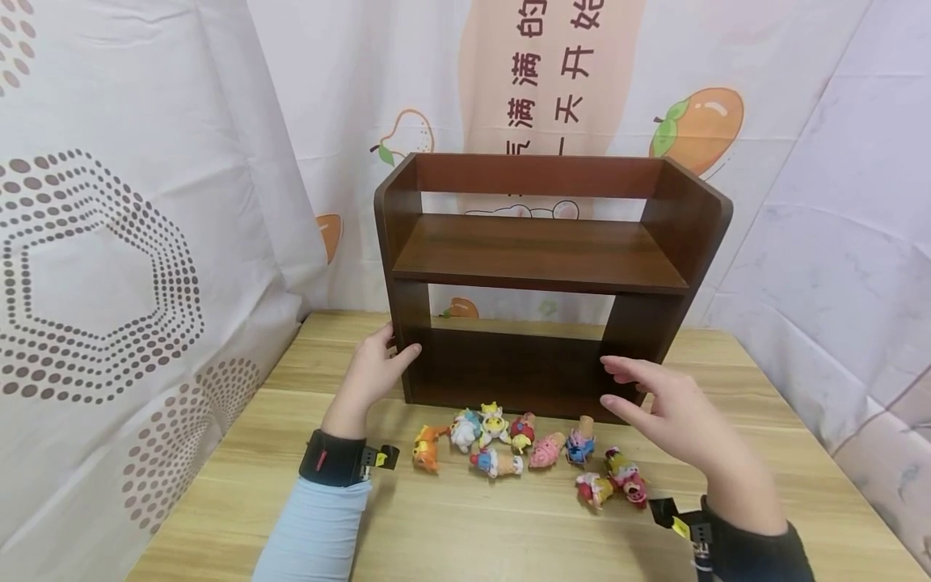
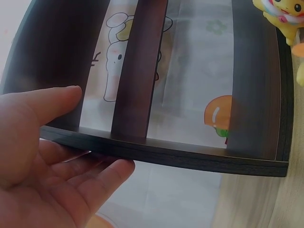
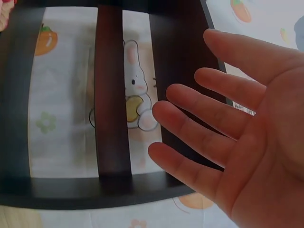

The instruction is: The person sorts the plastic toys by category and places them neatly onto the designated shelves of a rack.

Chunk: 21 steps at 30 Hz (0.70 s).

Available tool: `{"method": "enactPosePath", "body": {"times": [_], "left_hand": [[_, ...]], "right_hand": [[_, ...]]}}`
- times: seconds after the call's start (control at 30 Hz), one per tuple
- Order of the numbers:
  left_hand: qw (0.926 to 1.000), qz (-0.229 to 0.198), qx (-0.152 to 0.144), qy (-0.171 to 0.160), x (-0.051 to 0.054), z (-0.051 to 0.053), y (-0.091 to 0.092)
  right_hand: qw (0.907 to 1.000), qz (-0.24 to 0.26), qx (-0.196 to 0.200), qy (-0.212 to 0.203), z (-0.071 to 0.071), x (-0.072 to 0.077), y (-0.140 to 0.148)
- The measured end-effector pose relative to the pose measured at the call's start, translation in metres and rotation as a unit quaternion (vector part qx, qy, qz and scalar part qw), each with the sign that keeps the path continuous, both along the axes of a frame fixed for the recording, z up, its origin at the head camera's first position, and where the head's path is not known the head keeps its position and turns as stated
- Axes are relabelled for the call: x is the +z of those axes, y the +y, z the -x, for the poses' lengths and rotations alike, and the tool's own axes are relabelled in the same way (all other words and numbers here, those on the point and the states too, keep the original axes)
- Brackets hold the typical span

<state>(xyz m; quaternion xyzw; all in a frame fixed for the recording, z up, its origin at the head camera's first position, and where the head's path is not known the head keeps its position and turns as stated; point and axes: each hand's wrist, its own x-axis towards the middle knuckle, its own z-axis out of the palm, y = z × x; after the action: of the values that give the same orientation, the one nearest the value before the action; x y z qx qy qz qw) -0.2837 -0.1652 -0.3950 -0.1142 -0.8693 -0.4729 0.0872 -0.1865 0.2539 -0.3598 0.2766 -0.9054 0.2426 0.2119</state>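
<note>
dark brown two-tier shelf (image 1: 538, 250) sitting on a wood-grain table (image 1: 502, 533), left hand (image 1: 372, 368) curled round its left panel (image 1: 398, 218), right hand (image 1: 672, 412) fingers all spread by the right panel (image 1: 687, 222), bunch of cartoon figurines (image 1: 497, 463) lying out front

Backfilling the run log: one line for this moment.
brown shelf: upright on table | left hand: straddles left panel | right hand: fingers extended by right panel, contact unclear | toy figures: in front of shelf
</note>
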Motion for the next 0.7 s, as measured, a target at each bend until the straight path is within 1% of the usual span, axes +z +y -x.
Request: {"method": "enactPosePath", "body": {"times": [0.1,0.23,0.3,0.4,0.6,0.7], "left_hand": [[1.0000,-0.002,-0.002,0.003,0.002,0.000,0.001],[1.0000,0.000,-0.001,0.008,0.003,-0.001,0.001],[1.0000,0.004,0.000,0.007,0.004,-0.001,0.001],[1.0000,0.008,0.005,0.004,0.003,-0.001,0.001],[0.9999,0.008,0.007,0.006,0.000,0.000,0.001],[0.9999,0.010,0.009,0.010,-0.002,0.000,0.001]], "right_hand": [[0.9999,-0.006,0.012,-0.006,0.001,-0.002,-0.007],[0.9994,-0.012,0.032,-0.003,0.003,-0.005,-0.019],[0.9988,-0.014,0.045,-0.011,0.004,-0.006,-0.025],[0.9976,-0.018,0.056,-0.038,0.005,-0.009,-0.034],[0.9941,-0.037,0.043,-0.093,0.007,-0.015,-0.049],[0.9926,-0.043,0.042,-0.105,0.008,-0.017,-0.057]]}}
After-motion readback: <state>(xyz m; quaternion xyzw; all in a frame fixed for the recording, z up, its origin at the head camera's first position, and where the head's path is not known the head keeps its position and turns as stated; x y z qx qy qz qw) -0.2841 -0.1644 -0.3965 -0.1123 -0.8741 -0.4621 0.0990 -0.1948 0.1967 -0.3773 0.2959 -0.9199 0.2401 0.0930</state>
